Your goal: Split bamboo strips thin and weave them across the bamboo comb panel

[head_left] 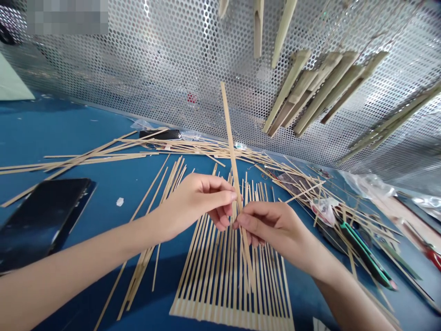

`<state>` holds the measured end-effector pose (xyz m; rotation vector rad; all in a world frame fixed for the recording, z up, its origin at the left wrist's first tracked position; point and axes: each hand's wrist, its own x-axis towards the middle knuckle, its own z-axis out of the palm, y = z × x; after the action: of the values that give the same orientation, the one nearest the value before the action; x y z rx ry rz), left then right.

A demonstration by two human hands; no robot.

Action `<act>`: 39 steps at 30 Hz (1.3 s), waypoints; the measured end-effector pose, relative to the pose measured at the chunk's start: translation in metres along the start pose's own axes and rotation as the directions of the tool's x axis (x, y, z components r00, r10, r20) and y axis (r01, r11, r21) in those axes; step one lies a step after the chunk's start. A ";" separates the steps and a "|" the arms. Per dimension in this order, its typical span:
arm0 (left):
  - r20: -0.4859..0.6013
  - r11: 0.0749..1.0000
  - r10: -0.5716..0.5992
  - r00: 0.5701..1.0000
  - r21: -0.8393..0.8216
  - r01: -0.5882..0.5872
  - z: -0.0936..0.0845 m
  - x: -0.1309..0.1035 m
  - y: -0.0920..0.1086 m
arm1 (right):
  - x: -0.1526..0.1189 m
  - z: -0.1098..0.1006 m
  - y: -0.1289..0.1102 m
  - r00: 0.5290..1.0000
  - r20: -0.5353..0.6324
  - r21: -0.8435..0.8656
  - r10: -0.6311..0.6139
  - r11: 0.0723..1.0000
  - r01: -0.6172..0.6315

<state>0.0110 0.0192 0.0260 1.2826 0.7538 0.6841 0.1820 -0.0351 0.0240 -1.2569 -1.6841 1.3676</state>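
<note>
Both my hands pinch one flat bamboo strip [230, 131], held up at a slant over the table. My left hand [210, 197] is closed with thumb and fingers on the strip's middle. Just below and to the right, my right hand [272, 225] pinches the same strip. Under my hands lies a row of parallel bamboo strips [206, 276], joined at their near ends by a pale band [234, 316]. Left of that row, loose bamboo strips [139, 271] lie in a narrow bunch. My fingers hide part of the row.
A dark phone-like slab [41, 216] lies at left. More strips [193, 147] are piled along the back, before a perforated metal panel [155, 59] hung with split bamboo pieces [324, 92]. At right are a green-black cutter [365, 255], plastic bags [325, 209] and a red-handled tool [433, 257].
</note>
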 end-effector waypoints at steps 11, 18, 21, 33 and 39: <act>0.053 0.998 0.046 0.998 0.050 -0.049 -0.007 0.003 -0.008 | -0.006 0.000 0.000 0.999 -0.017 -0.092 -0.029 0.995 0.027; 0.006 0.982 0.040 0.999 0.183 -0.040 0.000 -0.006 -0.001 | -0.005 0.005 -0.002 0.998 -0.035 -0.217 -0.045 0.975 0.037; 0.002 0.969 0.020 1.000 0.248 -0.019 0.003 -0.012 0.003 | -0.007 0.007 -0.002 0.994 -0.084 -0.234 -0.067 0.971 0.046; 0.180 0.993 -0.068 0.981 -0.080 0.083 0.005 -0.017 0.006 | -0.016 0.004 -0.014 0.998 -0.032 -0.198 -0.050 0.979 0.043; 0.212 0.994 -0.057 0.976 -0.082 0.076 0.003 -0.016 0.007 | -0.014 0.003 -0.011 0.998 -0.014 -0.130 -0.065 0.990 0.062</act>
<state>0.0042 0.0058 0.0351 1.2194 0.5841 0.5133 0.1811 -0.0493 0.0351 -1.2721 -1.8093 1.2224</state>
